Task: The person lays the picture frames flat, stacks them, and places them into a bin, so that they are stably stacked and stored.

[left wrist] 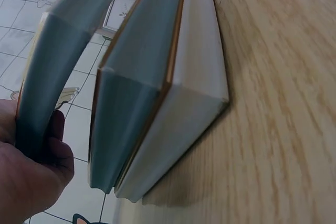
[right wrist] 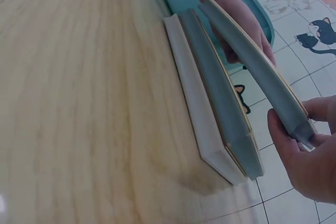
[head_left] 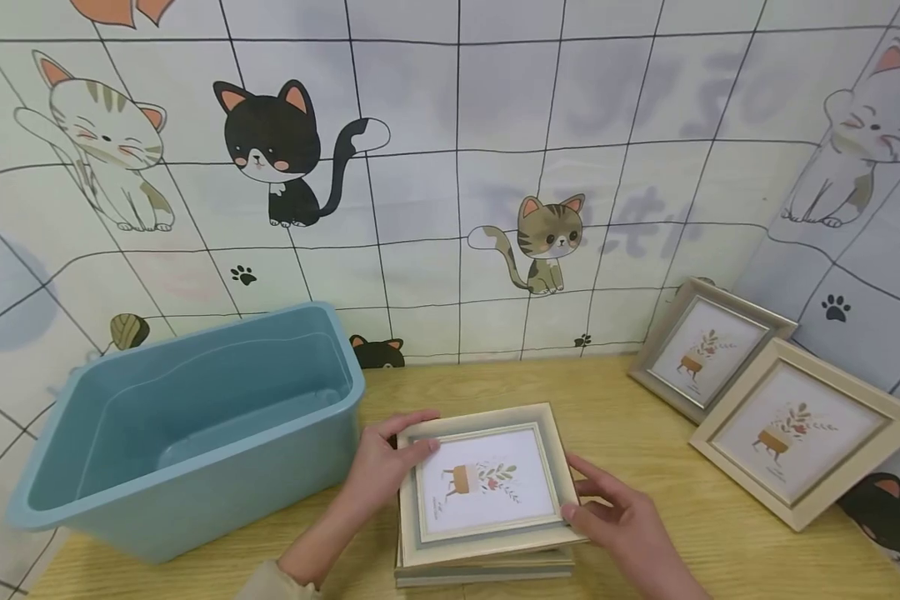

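Note:
Both hands hold a picture frame [head_left: 487, 487], pale cream and grey-blue, around a print of a potted plant. My left hand [head_left: 378, 471] grips its left side, thumb on the front border and fingers beneath. At the opposite edge my right hand [head_left: 622, 517] pinches the border, thumb on top. Below it lie a grey-blue frame [right wrist: 218, 77] and a whitish frame [right wrist: 194, 98], stacked flat on the table. In both wrist views a gap separates the held frame from this stack.
A blue plastic bin [head_left: 217, 467] stands to the left on the wood-grain table [head_left: 435, 383]. At the right, a silvery frame [head_left: 667, 375] and a cream frame [head_left: 750, 492] lean near the wall [head_left: 420, 200], whose covering shows cartoon cats.

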Demonstrator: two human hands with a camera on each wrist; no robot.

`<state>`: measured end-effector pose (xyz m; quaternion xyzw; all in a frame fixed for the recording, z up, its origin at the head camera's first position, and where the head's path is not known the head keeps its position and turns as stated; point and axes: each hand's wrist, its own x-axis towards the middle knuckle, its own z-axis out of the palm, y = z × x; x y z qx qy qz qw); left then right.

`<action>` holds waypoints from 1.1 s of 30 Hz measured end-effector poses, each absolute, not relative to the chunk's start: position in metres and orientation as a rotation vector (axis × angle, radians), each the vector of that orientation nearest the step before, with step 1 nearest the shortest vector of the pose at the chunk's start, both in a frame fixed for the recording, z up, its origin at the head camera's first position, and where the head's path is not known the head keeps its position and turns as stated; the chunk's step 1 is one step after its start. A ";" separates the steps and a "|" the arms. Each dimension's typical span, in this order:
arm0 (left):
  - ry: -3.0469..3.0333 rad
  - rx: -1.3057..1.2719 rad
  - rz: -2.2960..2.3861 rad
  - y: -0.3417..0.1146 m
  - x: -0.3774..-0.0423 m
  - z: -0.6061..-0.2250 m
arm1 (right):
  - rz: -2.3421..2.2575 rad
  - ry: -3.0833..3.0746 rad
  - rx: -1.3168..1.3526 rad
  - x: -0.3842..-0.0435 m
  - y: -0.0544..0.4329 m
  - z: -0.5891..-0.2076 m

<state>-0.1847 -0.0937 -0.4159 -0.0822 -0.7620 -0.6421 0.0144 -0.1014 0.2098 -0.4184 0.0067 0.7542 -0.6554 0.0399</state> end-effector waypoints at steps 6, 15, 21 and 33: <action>-2.474 -0.272 -1.878 -0.097 -0.195 -0.424 | -1.956 2.383 0.034 -0.098 0.200 -0.420; -2.568 -0.350 -1.732 -0.100 -0.199 -0.432 | -1.883 2.446 0.131 -0.096 0.193 -0.422; -2.569 -0.373 -1.722 -0.098 -0.201 -0.436 | -1.885 2.524 0.157 -0.095 0.192 -0.429; -2.578 -0.367 -1.739 -0.099 -0.204 -0.443 | -1.872 2.520 0.200 -0.096 0.190 -0.441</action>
